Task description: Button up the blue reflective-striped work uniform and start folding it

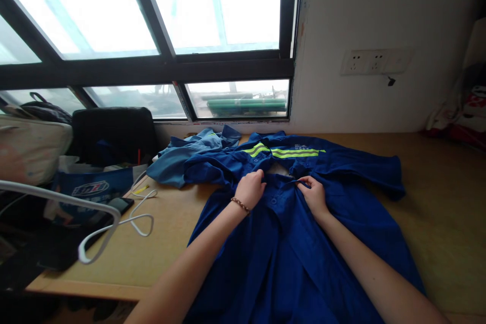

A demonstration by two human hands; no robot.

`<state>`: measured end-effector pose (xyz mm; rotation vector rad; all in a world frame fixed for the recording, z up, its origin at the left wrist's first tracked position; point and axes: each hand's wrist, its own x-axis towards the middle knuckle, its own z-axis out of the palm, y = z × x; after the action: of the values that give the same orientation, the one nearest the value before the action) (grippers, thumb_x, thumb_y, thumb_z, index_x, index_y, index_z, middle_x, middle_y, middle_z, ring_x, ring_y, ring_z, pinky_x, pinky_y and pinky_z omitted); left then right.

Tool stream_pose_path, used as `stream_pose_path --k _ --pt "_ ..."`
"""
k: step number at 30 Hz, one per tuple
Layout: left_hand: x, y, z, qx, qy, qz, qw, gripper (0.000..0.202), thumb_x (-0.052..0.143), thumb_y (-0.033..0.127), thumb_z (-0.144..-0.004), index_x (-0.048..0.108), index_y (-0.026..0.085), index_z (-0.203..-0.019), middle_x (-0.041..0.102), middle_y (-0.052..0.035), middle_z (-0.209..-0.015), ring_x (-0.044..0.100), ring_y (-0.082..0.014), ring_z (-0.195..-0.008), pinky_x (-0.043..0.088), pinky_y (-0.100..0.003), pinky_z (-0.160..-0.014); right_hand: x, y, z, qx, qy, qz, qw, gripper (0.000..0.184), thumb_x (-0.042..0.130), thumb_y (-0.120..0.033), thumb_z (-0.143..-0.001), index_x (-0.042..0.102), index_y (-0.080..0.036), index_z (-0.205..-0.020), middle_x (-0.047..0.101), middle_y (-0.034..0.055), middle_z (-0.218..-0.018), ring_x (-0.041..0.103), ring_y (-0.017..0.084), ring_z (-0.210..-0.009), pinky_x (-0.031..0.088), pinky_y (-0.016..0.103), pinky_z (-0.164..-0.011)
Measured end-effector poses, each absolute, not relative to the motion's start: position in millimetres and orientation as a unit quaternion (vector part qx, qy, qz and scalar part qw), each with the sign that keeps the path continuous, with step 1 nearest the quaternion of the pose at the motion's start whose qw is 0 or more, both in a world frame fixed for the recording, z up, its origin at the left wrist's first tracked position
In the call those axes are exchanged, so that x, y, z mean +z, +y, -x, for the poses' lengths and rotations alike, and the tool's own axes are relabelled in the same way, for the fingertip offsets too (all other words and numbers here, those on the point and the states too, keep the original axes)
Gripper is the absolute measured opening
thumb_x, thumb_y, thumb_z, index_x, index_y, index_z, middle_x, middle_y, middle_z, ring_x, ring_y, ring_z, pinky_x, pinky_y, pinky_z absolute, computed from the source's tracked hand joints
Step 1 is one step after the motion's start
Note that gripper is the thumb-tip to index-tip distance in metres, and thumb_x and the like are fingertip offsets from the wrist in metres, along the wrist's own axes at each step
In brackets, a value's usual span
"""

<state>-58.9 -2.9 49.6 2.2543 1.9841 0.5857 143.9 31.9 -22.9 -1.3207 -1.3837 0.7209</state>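
Observation:
A dark blue work garment (273,248) lies spread over the table, its lower part running toward me. Across its chest go yellow-green reflective stripes (295,153), with small white lettering above them on the right. My left hand (250,190), a beaded bracelet on its wrist, pinches a folded edge of blue cloth below the stripes. Opposite it, my right hand (313,195) pinches the same edge between thumb and fingers. A button (274,201) shows between the hands. Whether this edge belongs to a separate piece, I cannot tell. A lighter blue garment (170,162) lies crumpled at the back left.
A white cable (102,253) loops over the left side of the wooden table (159,228). Bags, including a blue printed one (91,187), stand at the left. Behind are a window and a wall with sockets (366,62). Red-and-white items (471,116) sit far right.

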Motion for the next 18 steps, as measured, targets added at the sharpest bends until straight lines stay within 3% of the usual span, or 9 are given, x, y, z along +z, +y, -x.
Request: stream_pose_path --k 3,9,12,15,18 --pt "39 -14 38 0.188 0.575 -0.779 0.166 0.027 0.058 0.038 -0.069 0.059 0.017 -0.085 0.062 -0.0044 -0.075 0.056 -0.0170 -0.069 0.040 -0.024 -0.061 -22 30 -144 0.299 -0.578 0.549 0.525 0.023 0.057 -0.035 -0.065 0.062 -0.015 -0.075 0.060 0.0023 -0.065 0.052 0.015 -0.059 0.039 0.025 -0.057" --pt "4 -3 38 0.207 0.545 -0.739 0.339 0.015 0.063 0.026 -0.059 0.057 0.015 -0.066 0.056 0.0022 -0.059 0.050 -0.0106 -0.055 0.034 -0.019 -0.049 -11 20 -143 0.189 -0.626 0.579 0.486 0.018 0.054 -0.032 -0.069 0.063 -0.017 -0.074 0.056 0.0012 -0.059 0.051 0.016 -0.058 0.039 0.027 -0.057" --pt "-2 -2 41 0.242 0.529 -0.691 0.429 0.017 0.061 0.029 -0.061 0.052 0.015 -0.062 0.051 0.0041 -0.052 0.047 -0.0091 -0.049 0.033 -0.019 -0.045 2 11 -142 0.068 -0.658 0.564 0.494 0.019 0.054 -0.026 -0.071 0.062 -0.017 -0.085 0.060 0.0060 -0.078 0.053 0.022 -0.078 0.042 0.035 -0.071" --pt "0 -6 42 0.287 0.506 -0.609 0.539 0.023 0.062 0.032 -0.061 0.047 0.015 -0.061 0.050 0.0039 -0.049 0.048 -0.0089 -0.046 0.036 -0.019 -0.045 14 -3 -138 -0.043 -0.716 0.476 0.509 0.027 0.053 -0.019 -0.075 0.058 -0.018 -0.101 0.056 0.0095 -0.104 0.045 0.025 -0.102 0.035 0.041 -0.088" --pt "3 -8 44 0.333 0.509 -0.515 0.604 0.024 0.066 0.029 -0.057 0.048 0.013 -0.062 0.052 0.0017 -0.049 0.049 -0.0079 -0.045 0.038 -0.019 -0.046 18 -16 -130 -0.016 -0.829 0.330 0.451 0.022 0.047 -0.015 -0.081 0.058 -0.020 -0.099 0.059 0.0066 -0.096 0.052 0.018 -0.091 0.042 0.031 -0.081"
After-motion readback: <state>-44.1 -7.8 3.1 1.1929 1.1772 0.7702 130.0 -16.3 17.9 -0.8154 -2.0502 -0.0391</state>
